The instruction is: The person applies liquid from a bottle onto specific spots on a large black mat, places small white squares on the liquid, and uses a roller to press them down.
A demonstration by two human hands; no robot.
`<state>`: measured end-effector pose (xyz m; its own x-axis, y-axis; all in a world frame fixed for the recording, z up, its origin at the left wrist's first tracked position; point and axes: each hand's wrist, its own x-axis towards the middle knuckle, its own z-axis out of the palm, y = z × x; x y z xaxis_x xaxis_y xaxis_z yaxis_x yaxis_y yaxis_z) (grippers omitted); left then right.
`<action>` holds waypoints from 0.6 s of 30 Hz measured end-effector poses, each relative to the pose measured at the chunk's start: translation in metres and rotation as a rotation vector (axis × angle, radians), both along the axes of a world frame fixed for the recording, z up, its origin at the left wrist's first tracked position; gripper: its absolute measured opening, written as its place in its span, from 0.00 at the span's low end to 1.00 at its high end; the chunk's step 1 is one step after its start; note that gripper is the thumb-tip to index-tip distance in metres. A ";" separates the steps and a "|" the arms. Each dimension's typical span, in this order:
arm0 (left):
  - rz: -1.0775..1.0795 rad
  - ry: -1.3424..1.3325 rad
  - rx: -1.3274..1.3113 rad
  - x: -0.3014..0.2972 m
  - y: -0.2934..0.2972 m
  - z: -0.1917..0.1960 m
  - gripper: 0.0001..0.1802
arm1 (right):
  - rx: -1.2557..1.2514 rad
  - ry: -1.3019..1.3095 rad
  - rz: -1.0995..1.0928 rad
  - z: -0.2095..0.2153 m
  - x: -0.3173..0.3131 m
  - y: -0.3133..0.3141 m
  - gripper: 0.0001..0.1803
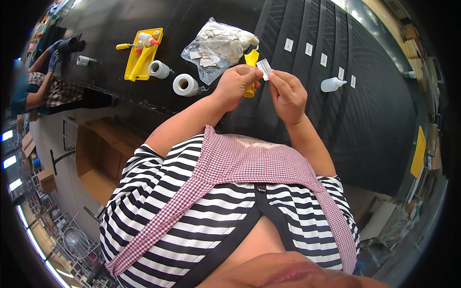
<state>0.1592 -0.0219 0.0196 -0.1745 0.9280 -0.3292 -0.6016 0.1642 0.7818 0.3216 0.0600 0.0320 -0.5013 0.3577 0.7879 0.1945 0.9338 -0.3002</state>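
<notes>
A small white label (264, 70) with dark print is held up between my two hands. My left hand (236, 87) is closed, its thumb and finger pinching the label's left edge. My right hand (289, 96) pinches the label from the right with closed fingertips. Behind my left hand a yellow tool (251, 58) shows above and below the fingers; I cannot tell whether it is held or lies on the table. Beyond lies a clear plastic bag (208, 69) full of pale labels. To the right, several white labels (309, 49) lie on long black strips (294, 21).
A white squeeze bottle (331, 85) lies on the strips. Two white rolls (184, 85) (157, 69) stand left of my hands, near a yellow tray (132, 60) with bottles and a yellow-handled tool. At far left, a person's gloved hands (53, 60) are at the black table (103, 57).
</notes>
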 end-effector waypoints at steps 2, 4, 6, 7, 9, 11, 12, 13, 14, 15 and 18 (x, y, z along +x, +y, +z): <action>-0.040 0.046 0.024 -0.002 0.001 -0.004 0.14 | -0.027 -0.017 0.030 -0.003 -0.001 0.000 0.18; -0.056 0.137 0.015 -0.005 0.002 -0.005 0.13 | -0.102 -0.019 0.052 -0.006 0.000 -0.002 0.17; -0.049 0.274 -0.026 -0.008 0.004 -0.004 0.12 | -0.674 0.140 0.040 -0.007 0.000 0.000 0.14; -0.075 0.316 -0.035 -0.009 0.004 -0.003 0.12 | -0.960 0.219 0.029 -0.008 0.001 0.001 0.13; -0.125 0.401 -0.055 -0.013 0.003 -0.002 0.10 | -1.071 -0.001 0.056 0.001 0.001 0.020 0.13; -0.158 0.416 -0.055 -0.012 0.004 -0.004 0.10 | -1.177 -0.160 0.165 0.007 -0.002 0.033 0.11; -0.174 0.424 -0.056 -0.011 0.003 -0.005 0.10 | -1.228 -0.210 0.208 0.006 -0.004 0.037 0.09; -0.175 0.438 -0.064 -0.012 0.004 -0.007 0.10 | -1.275 -0.257 0.252 0.006 -0.007 0.043 0.07; -0.175 0.452 -0.073 -0.012 0.003 -0.009 0.10 | -1.311 -0.246 0.247 0.004 -0.009 0.048 0.06; -0.174 0.467 -0.082 -0.012 0.002 -0.013 0.10 | -1.346 -0.235 0.243 0.000 -0.011 0.054 0.05; -0.083 0.348 -0.091 -0.015 -0.005 -0.035 0.09 | -1.356 -0.087 0.095 -0.027 -0.015 0.084 0.04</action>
<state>0.1443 -0.0265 -0.0151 -0.2165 0.9131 -0.3455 -0.2838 0.2797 0.9172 0.3062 0.1436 0.0052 -0.5971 0.7800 -0.1873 0.2117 -0.0720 -0.9747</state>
